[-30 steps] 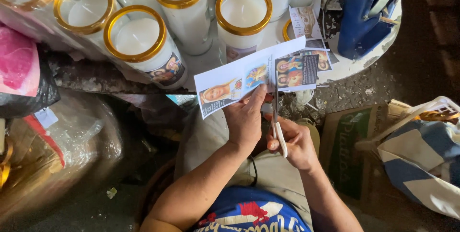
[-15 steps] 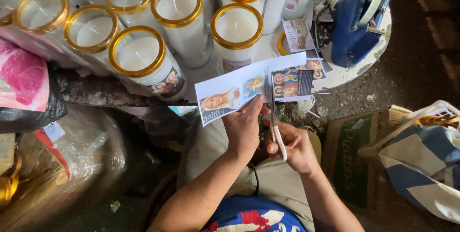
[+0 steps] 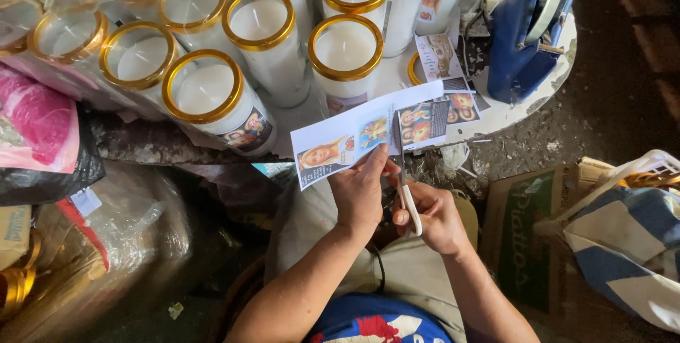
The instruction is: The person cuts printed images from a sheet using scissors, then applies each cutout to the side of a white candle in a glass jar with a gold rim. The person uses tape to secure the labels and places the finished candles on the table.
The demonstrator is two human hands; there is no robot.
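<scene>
My left hand (image 3: 360,191) pinches the near edge of a white paper strip (image 3: 368,130) printed with several small colour pictures, holding it out in front of me. My right hand (image 3: 433,217) grips a pair of scissors (image 3: 402,173) with white handles. The blades point away from me and are partway into the strip, between two of the pictures. The right part of the strip hangs past the blades over the white table edge.
Several tall glass candles with gold rims (image 3: 347,49) stand on a round white table (image 3: 510,113). A blue tape dispenser (image 3: 528,28) sits at its right. A cardboard box (image 3: 520,244) and striped bag (image 3: 623,244) lie right; plastic bags (image 3: 42,138) left.
The view shifted a little, so the candles sit lower and further right in the picture. Both hands keep their grip, and the scissors have advanced slightly along the cut in the strip.
</scene>
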